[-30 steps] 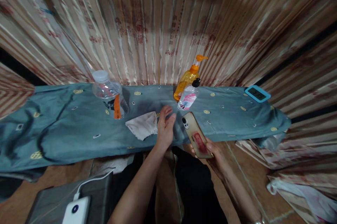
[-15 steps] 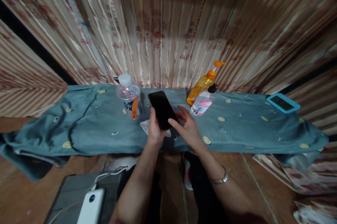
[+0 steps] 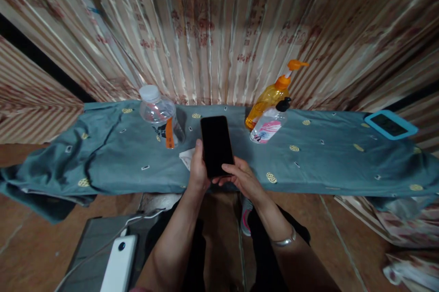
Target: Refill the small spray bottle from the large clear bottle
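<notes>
A black smartphone (image 3: 216, 146) with a dark screen is held upright above the cloth-covered bench. Its left edge rests in my left hand (image 3: 199, 168), thumb along the side. Gripping the lower right corner is my right hand (image 3: 242, 175), thumb over the bottom of the screen and fingers curled behind. Partly hidden behind the phone and my left hand lies a white cloth or tissue (image 3: 185, 157). To the left stands a clear plastic bottle (image 3: 161, 114) with a white cap. On the right are an orange pump bottle (image 3: 265, 104) and a clear bottle with a black top (image 3: 269, 125).
The bench carries a teal patterned cloth (image 3: 113, 164). A blue-framed device with a dark screen (image 3: 391, 124) sits at its right end. A white power bank (image 3: 120, 262) with a cable lies on a grey surface (image 3: 85, 246) at lower left. Striped curtains (image 3: 219, 31) hang behind.
The phone has turned more upright. My right hand has closed from loosely touching its side to holding the lower right corner. The camera view has shifted slightly.
</notes>
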`<move>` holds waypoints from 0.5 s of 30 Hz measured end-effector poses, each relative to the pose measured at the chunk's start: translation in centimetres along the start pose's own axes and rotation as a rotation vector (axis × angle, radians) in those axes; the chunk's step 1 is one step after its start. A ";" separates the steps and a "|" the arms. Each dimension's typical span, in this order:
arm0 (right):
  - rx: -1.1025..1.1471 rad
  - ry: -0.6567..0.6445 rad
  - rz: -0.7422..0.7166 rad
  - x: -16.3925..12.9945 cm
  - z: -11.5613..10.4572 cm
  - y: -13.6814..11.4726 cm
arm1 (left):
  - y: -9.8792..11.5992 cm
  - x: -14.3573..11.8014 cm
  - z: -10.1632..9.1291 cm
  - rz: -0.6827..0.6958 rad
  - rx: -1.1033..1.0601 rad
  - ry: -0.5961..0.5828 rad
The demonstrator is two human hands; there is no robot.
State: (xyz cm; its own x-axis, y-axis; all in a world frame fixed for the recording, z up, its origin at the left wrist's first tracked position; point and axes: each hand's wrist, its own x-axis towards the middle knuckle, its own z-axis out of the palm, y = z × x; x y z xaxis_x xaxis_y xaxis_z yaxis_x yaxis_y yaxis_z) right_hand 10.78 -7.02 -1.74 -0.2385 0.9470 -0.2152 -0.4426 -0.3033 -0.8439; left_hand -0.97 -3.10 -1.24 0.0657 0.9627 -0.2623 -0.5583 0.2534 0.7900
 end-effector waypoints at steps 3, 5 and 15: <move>-0.029 -0.025 -0.008 0.1 -0.2 0.1 | -0.2 0.3 -0.3 0.041 0.050 0.023; -0.045 -0.036 -0.011 0.1 -0.3 0.1 | -0.2 0.4 -0.4 0.054 0.072 0.019; -0.046 -0.077 -0.016 -0.4 -0.4 -0.6 | -0.4 0.8 -0.1 0.156 0.073 0.044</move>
State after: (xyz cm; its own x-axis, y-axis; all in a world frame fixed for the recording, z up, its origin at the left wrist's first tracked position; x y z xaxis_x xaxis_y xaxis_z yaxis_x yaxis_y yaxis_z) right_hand 11.48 -7.13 -1.34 -0.2986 0.9401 -0.1646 -0.4075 -0.2816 -0.8687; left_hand -0.75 -2.48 -1.78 -0.0536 0.9863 -0.1563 -0.4977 0.1093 0.8604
